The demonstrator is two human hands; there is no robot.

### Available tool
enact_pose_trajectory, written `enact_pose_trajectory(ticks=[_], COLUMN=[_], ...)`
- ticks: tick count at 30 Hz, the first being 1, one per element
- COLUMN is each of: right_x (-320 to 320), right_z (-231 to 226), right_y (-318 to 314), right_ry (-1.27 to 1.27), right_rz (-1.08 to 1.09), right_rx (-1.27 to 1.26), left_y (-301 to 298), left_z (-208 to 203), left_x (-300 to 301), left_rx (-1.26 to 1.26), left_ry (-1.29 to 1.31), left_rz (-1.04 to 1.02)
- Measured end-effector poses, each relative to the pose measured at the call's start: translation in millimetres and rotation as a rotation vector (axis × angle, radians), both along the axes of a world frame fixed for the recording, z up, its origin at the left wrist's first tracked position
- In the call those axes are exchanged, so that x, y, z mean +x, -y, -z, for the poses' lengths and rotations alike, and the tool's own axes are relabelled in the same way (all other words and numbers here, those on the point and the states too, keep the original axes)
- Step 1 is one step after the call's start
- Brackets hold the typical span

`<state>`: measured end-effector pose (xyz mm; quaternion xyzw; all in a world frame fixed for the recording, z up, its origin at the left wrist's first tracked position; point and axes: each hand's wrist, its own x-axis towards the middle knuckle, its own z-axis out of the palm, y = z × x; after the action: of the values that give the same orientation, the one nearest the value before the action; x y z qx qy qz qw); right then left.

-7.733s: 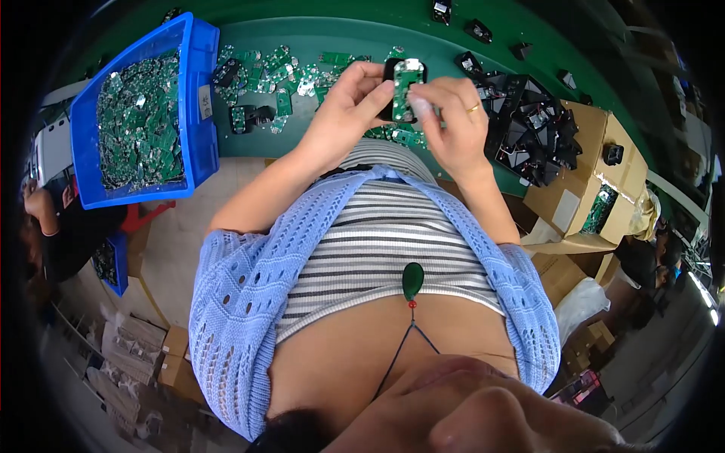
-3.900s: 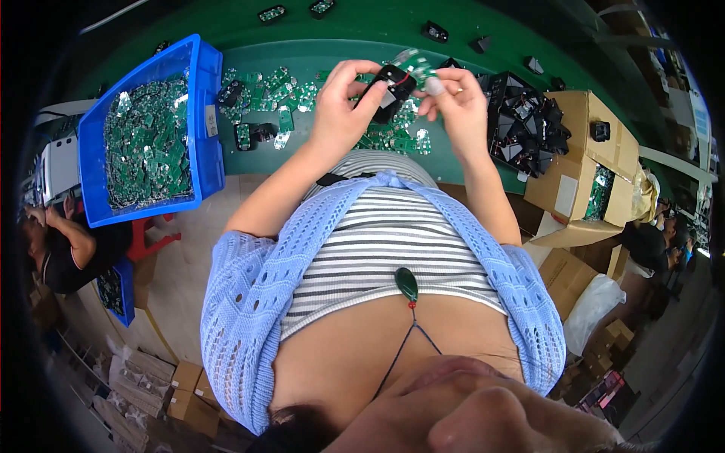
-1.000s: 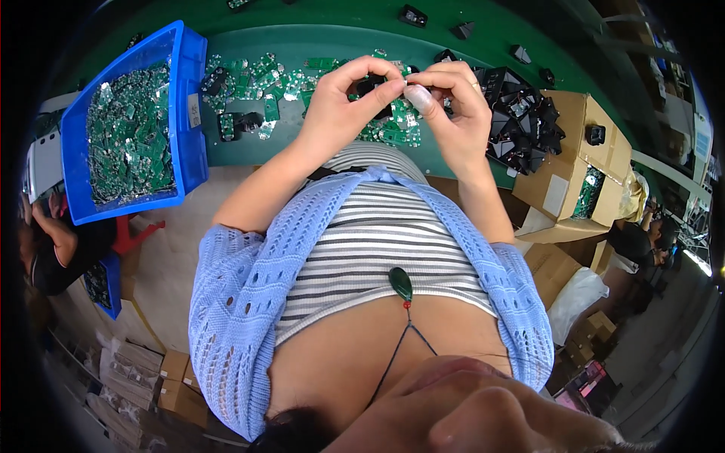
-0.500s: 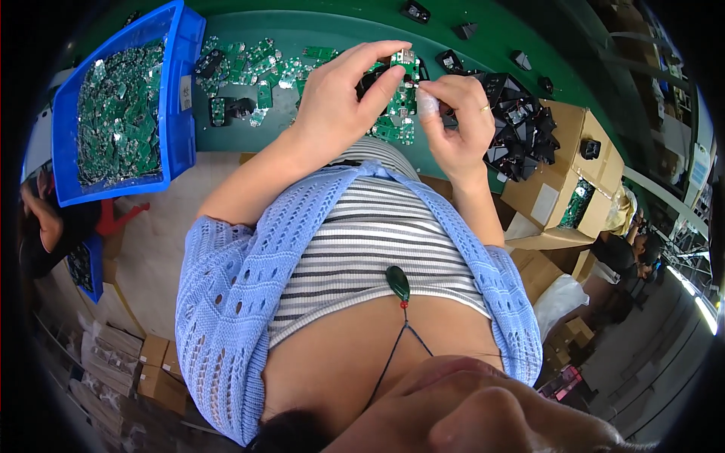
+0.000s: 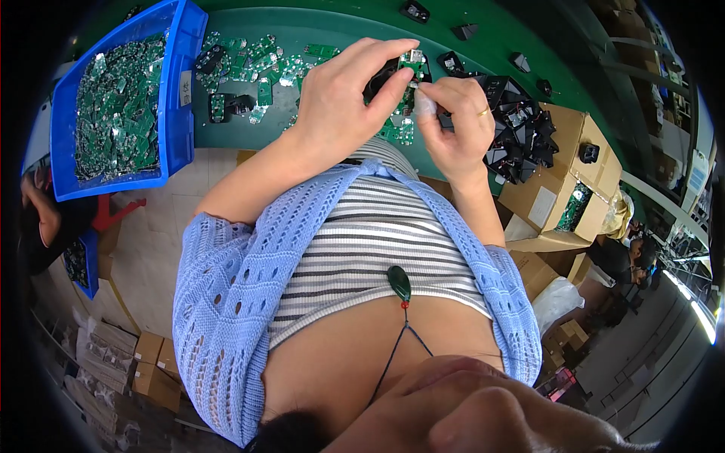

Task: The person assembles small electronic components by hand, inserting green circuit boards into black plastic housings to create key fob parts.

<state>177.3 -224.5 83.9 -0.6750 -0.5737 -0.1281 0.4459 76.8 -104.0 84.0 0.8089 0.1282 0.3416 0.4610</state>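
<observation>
Hands meet above the worktop: left hand pinches a small green circuit board in a black housing, right hand closed, fingertips pressing beside it. Fitting looks midway; loose boards left of the grip, more wait.

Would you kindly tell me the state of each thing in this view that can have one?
Left hand: raised over the bench, pinching a small green circuit board in a black part.
Right hand: fingertips closed on a small white piece beside the board.
Blue bin: open, heaped with green boards.
Cardboard box: open, flaps out.
Black parts: piled loose.
</observation>
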Motion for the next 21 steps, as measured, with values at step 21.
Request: enact_pose_trajectory(ticks=[21], right_x=[-14], right_z=[13], right_y=[2], right_ry=[-0.861], right_rz=[-0.093], right_rx=[0.084], left_y=[1], left_z=[2], left_x=[0], left_rx=[-0.029], left_ry=[0.146], left_rz=[0.059])
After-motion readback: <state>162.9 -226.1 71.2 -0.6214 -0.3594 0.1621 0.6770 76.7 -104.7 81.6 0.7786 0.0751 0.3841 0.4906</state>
